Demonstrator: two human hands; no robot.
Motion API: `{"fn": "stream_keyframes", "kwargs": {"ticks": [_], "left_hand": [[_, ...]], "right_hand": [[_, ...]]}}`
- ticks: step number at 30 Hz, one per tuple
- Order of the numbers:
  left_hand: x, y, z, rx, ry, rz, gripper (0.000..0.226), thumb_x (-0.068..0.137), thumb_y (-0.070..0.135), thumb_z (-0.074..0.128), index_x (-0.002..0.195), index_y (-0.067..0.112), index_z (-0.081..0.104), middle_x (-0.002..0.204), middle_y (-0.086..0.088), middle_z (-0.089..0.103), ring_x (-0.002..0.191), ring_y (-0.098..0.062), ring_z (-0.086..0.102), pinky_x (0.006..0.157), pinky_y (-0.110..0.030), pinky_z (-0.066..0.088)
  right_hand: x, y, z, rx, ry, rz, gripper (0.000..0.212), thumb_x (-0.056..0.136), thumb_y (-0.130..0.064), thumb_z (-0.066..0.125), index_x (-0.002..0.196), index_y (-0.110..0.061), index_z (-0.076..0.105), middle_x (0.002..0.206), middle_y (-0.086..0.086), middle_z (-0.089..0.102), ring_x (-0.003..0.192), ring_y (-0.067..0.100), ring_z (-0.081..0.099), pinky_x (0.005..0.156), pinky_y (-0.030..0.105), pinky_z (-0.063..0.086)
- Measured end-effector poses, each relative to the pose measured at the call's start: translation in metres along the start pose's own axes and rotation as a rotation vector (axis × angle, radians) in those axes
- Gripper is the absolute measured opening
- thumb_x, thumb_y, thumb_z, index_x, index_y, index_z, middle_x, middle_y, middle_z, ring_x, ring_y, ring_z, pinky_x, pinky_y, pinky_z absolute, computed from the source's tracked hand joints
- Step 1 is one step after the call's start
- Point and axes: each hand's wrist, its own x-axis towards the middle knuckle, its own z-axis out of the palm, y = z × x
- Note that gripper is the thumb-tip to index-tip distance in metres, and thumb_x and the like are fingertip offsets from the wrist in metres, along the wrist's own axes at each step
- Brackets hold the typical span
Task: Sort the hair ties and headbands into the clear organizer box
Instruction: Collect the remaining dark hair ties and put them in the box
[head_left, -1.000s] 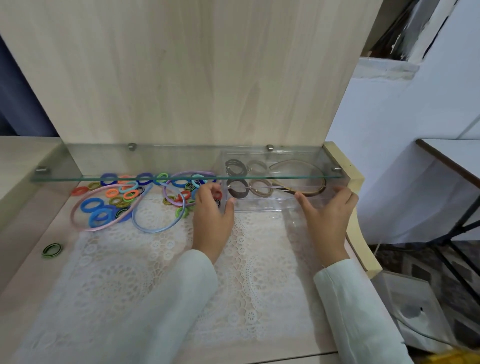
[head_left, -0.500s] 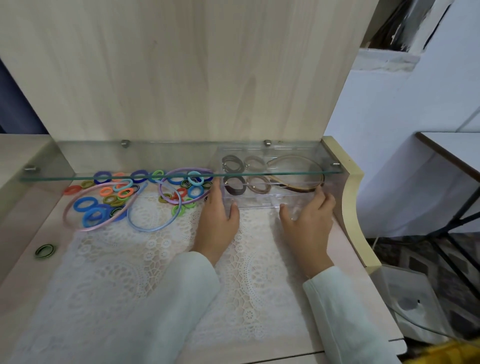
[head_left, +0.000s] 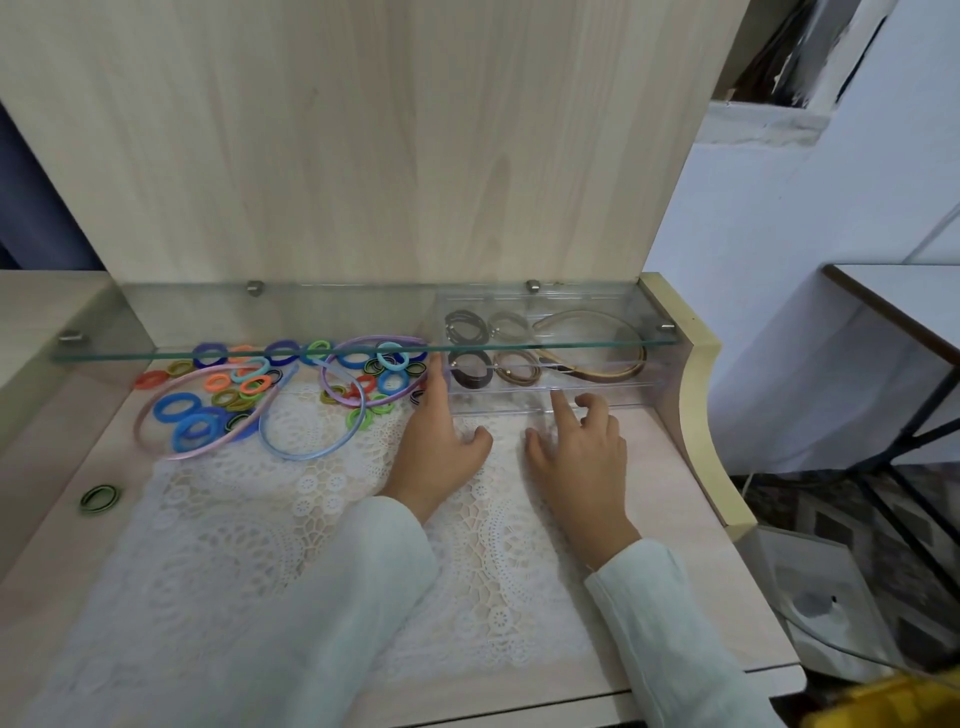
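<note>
Pale wood-grain bench (head_left: 649, 467); white lace cloth (head_left: 234, 545) patterned with round openwork medallions. Loose on it: pink headband (head_left: 195, 453), light blue headband (head_left: 306, 456), lilac headband (head_left: 323, 375), blue hair ties (head_left: 161, 408), orange hair ties (head_left: 208, 383), one green-and-black striped hair tie (head_left: 85, 501). Inside the clear organizer box (head_left: 613, 402): dark brown hair ties (head_left: 457, 376), tan hair ties (head_left: 524, 379), brown headband (head_left: 618, 373). Green-edged glass shelf (head_left: 208, 312). Pale mint sleeves (head_left: 337, 623).

Left sleeve (head_left: 322, 597), right sleeve (head_left: 670, 629): long, loose, plain pale mint-white cloth. Left hand (head_left: 434, 447), right hand (head_left: 582, 460): bare.
</note>
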Motion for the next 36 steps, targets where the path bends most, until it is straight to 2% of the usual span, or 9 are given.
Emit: {"fn": "stream_keyframes", "kwargs": {"ticks": [6,10,14,19,24,27,29,32,36], "left_hand": [[0.000,0.001,-0.001,0.013,-0.011,0.015,0.106,0.083,0.026,0.071,0.157,0.025,-0.005,0.159,0.000,0.032,0.141,-0.021,0.036,0.110,-0.028,0.033],[-0.002,0.002,-0.002,0.004,-0.008,0.026,0.106,0.083,0.029,0.071,0.157,0.027,-0.004,0.160,0.002,0.030,0.143,-0.020,0.034,0.113,-0.031,0.032],[-0.001,0.002,-0.002,-0.037,-0.019,0.014,0.102,0.084,0.033,0.068,0.157,0.029,-0.002,0.160,0.004,0.028,0.144,-0.019,0.032,0.117,-0.038,0.031],[-0.004,0.008,-0.003,-0.148,-0.020,-0.006,0.081,0.098,0.034,0.055,0.158,0.025,0.002,0.163,0.006,0.019,0.148,-0.012,0.020,0.114,-0.024,0.016],[-0.003,0.010,-0.003,-0.153,-0.020,-0.009,0.071,0.103,0.032,0.044,0.158,0.025,0.000,0.164,0.008,0.013,0.149,-0.009,0.015,0.113,-0.020,0.011],[-0.004,0.009,-0.004,-0.115,-0.021,-0.033,0.068,0.105,0.031,0.038,0.158,0.026,-0.004,0.165,0.006,0.010,0.149,-0.012,0.016,0.112,-0.020,0.010],[-0.008,0.010,-0.004,-0.070,-0.020,-0.031,0.069,0.105,0.029,0.038,0.158,0.024,-0.006,0.165,0.004,0.007,0.150,-0.013,0.012,0.112,-0.020,0.009],[-0.015,0.011,-0.004,-0.020,-0.026,-0.018,0.069,0.105,0.026,0.036,0.157,0.020,-0.008,0.166,0.003,-0.002,0.151,-0.012,0.002,0.113,-0.021,0.004],[-0.022,0.009,-0.006,0.058,-0.059,0.013,0.074,0.102,0.019,0.040,0.157,0.016,-0.010,0.165,0.004,-0.011,0.151,-0.011,-0.007,0.115,-0.022,-0.001]], "right_hand": [[0.005,0.002,-0.005,-0.034,-0.001,0.014,0.045,0.082,-0.034,0.068,0.123,-0.017,0.060,0.121,0.019,0.052,0.105,0.038,0.052,0.079,0.045,0.048],[0.004,0.006,-0.003,0.017,-0.036,0.025,0.046,0.081,-0.028,0.069,0.125,-0.017,0.058,0.135,0.030,0.038,0.124,0.047,0.036,0.095,0.052,0.041],[0.004,0.009,-0.004,0.091,-0.037,0.024,0.035,0.081,-0.022,0.069,0.115,-0.014,0.062,0.137,0.033,0.033,0.129,0.051,0.029,0.099,0.054,0.036],[-0.001,0.010,-0.015,0.148,-0.045,0.014,0.019,0.083,-0.017,0.065,0.102,-0.014,0.066,0.138,0.034,0.038,0.134,0.050,0.027,0.104,0.054,0.032],[-0.004,0.017,-0.033,0.178,-0.118,0.042,0.020,0.081,-0.008,0.061,0.096,-0.015,0.074,0.142,0.025,0.042,0.138,0.044,0.023,0.110,0.049,0.023],[-0.001,0.020,-0.045,0.233,-0.065,0.069,0.020,0.083,-0.011,0.058,0.089,-0.016,0.076,0.134,0.018,0.053,0.134,0.038,0.032,0.109,0.040,0.024],[0.002,0.024,-0.049,0.233,-0.020,0.092,0.028,0.085,-0.023,0.049,0.098,-0.015,0.073,0.127,0.015,0.059,0.129,0.034,0.040,0.108,0.039,0.026],[0.010,0.037,-0.044,0.132,-0.031,0.128,0.058,0.085,-0.043,0.035,0.118,-0.004,0.062,0.128,0.020,0.057,0.130,0.037,0.041,0.115,0.045,0.022],[0.013,0.044,-0.049,0.113,-0.277,0.324,0.072,0.092,-0.047,0.048,0.143,0.000,0.031,0.154,0.027,0.018,0.145,0.040,0.008,0.119,0.046,0.005]]}}
